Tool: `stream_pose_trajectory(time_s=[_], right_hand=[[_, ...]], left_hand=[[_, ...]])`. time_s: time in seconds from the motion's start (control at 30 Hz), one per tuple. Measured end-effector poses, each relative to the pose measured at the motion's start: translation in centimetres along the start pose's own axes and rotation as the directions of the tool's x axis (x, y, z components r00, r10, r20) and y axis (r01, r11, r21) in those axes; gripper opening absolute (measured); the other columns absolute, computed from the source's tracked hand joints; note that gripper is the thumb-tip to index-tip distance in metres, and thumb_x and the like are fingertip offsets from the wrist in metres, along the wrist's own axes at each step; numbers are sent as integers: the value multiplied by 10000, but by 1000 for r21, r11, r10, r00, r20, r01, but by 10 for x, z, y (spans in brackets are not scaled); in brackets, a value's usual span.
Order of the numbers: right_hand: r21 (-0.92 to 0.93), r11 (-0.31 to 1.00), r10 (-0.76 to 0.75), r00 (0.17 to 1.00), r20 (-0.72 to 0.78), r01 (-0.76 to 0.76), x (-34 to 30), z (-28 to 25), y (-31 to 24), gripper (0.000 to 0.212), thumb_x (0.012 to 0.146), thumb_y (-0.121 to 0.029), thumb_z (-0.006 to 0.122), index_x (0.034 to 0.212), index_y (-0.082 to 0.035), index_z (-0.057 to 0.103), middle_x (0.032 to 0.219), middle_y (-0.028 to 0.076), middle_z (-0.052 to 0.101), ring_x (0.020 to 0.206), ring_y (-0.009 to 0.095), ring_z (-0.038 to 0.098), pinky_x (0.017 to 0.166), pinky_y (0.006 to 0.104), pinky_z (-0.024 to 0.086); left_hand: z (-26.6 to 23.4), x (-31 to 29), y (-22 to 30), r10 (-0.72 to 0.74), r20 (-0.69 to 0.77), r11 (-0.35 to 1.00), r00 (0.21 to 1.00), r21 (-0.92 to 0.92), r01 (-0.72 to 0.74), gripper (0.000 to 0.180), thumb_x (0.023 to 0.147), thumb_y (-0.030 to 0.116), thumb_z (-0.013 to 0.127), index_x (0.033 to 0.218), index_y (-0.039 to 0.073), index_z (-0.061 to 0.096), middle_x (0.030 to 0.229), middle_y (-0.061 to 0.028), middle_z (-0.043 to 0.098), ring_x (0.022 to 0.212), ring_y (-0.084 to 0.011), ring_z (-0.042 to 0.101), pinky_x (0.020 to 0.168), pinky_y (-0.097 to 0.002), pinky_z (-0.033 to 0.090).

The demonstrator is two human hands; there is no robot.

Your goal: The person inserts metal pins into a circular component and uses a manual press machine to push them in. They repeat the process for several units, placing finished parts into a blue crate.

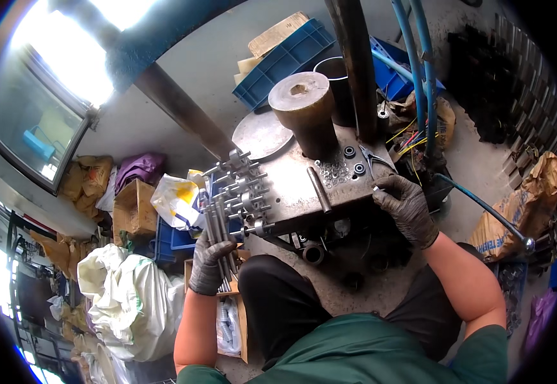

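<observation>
My left hand, in a grey work glove, is closed round a bundle of slim metal rods that stand nearly upright beside the table's left edge. My right hand, gloved too, is at the table's right edge with thumb and fingers pinched together. A tiny pale piece shows at its fingertips, too small to name. Just beyond that hand lie pliers with spread handles. Small metal rings are scattered beside them, with two dark bearings close by. A single metal rod lies near the front edge.
Several shafts with rollers line the left edge of the metal press table. A thick round ram and a steel column rise behind. A lever with a ball end juts out right. Cardboard boxes and a white sack stand left.
</observation>
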State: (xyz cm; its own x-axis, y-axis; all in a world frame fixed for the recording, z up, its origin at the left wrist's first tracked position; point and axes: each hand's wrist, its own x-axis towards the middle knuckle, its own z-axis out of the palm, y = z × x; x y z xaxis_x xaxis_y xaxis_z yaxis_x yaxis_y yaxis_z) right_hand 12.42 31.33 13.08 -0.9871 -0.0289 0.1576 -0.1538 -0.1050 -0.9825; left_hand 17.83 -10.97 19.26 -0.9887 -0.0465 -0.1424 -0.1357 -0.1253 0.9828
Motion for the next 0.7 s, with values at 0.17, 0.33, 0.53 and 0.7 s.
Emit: stream_pose_trajectory(time_s=[0.17,0.33,0.53,0.7], right_hand=[[-147,983,-115,993,-25,111,11,-2,17,184,918,-121,758,1059,-8,724,986,70,710,902,146,647,825,309,534],[-202,968,-147,989,7,146,13,7,17,202,898,-160,777,1023,-8,732,999,110,717,914,202,666,842,346,542],[-194,973,-139,990,-39,129,12,-9,18,208,894,-158,777,1022,0,729,1018,119,718,939,217,677,871,353,544],[-169,977,-134,990,-36,126,12,-7,17,220,889,-151,776,1036,5,729,1021,127,721,953,222,683,879,357,546]], left_hand=[[94,79,-31,-58,134,985,989,166,35,502,805,64,761,1274,22,590,932,-76,664,726,-174,663,635,-302,563],[95,185,-85,7,-98,647,995,760,70,571,772,168,784,1273,6,565,998,-214,721,883,-344,714,816,-452,578],[149,203,-70,114,-183,441,977,890,115,558,802,267,773,1257,19,564,1088,-268,729,1031,-400,727,924,-451,564],[139,218,-78,104,-216,401,971,902,158,809,895,515,732,1507,44,486,1384,-278,642,1288,-408,626,1108,-456,475]])
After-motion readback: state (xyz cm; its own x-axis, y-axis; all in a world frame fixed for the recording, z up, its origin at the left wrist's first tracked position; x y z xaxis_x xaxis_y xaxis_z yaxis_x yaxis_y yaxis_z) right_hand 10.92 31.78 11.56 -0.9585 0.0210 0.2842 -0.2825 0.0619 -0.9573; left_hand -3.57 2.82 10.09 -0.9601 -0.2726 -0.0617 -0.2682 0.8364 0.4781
